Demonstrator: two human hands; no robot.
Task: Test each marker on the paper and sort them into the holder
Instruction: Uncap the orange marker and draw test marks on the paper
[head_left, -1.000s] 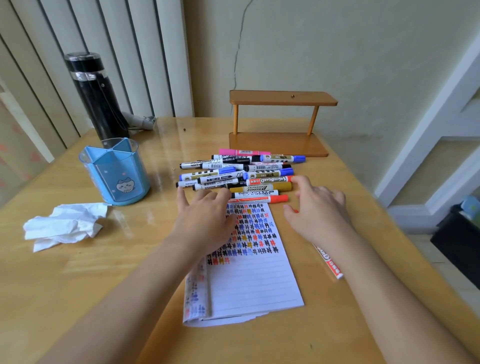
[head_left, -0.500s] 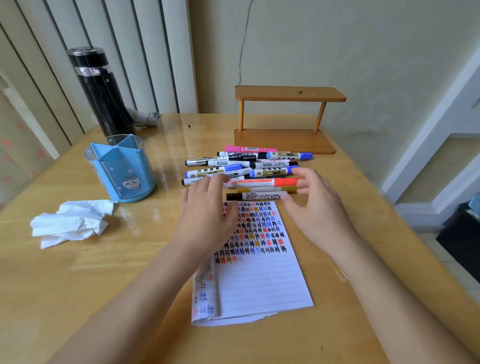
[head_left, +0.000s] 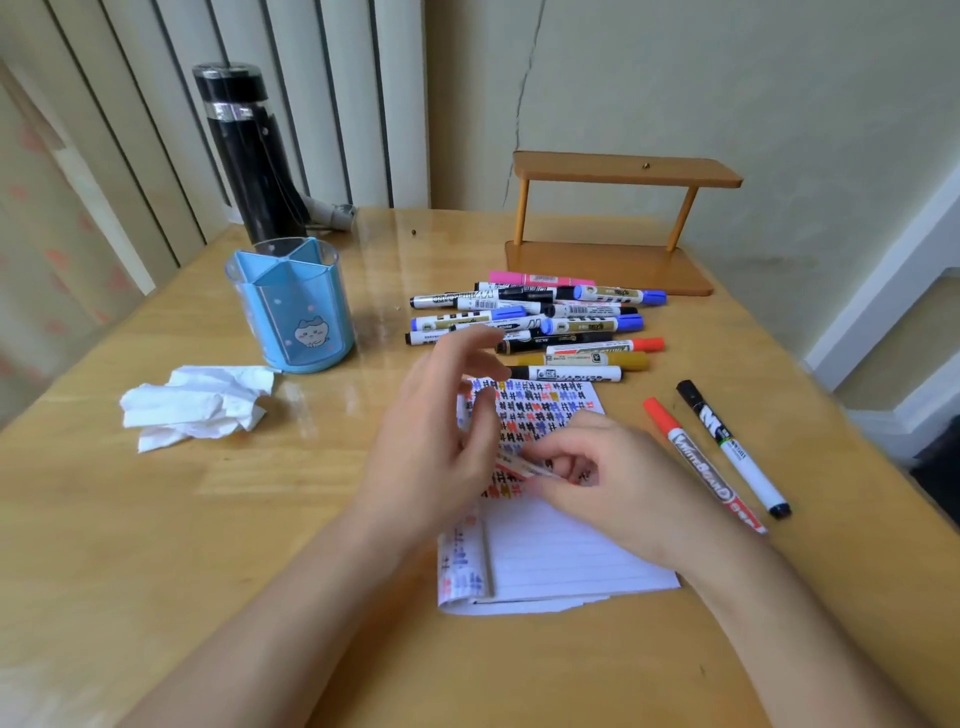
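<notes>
The right hand (head_left: 613, 483) hovers over the middle of the white lined paper pad (head_left: 561, 561), its fingertips pinching a slim white-barrelled marker with red print (head_left: 524, 467) that lies roughly level, pointing left. The left hand (head_left: 436, 441) is raised just left of it, blurred, its upper fingers spread and loosely bent. The marker's left end reaches its lower fingers, but I cannot tell whether they grip it.

The far half of the pad is covered in rows of small black, blue, red and yellow test marks. The near half is bare ruled lines.

Just beyond the pad lies a loose pile of capped markers (head_left: 545, 322) in black, blue, red, mustard and pink, mostly laid left to right. To the right of the pad, a red-capped whiteboard marker (head_left: 696, 462) and a black-capped white marker (head_left: 732, 447) lie side by side on the pale wooden surface (head_left: 156, 519).

The blue plastic divided holder with a cartoon face (head_left: 280, 254) stands at the far left, holding no markers, well apart from the hands. A crumpled white tissue (head_left: 197, 405) lies near it, a tall black flask (head_left: 244, 156) stands behind it, and a small two-tier wooden shelf (head_left: 623, 171) sits at the far edge.
</notes>
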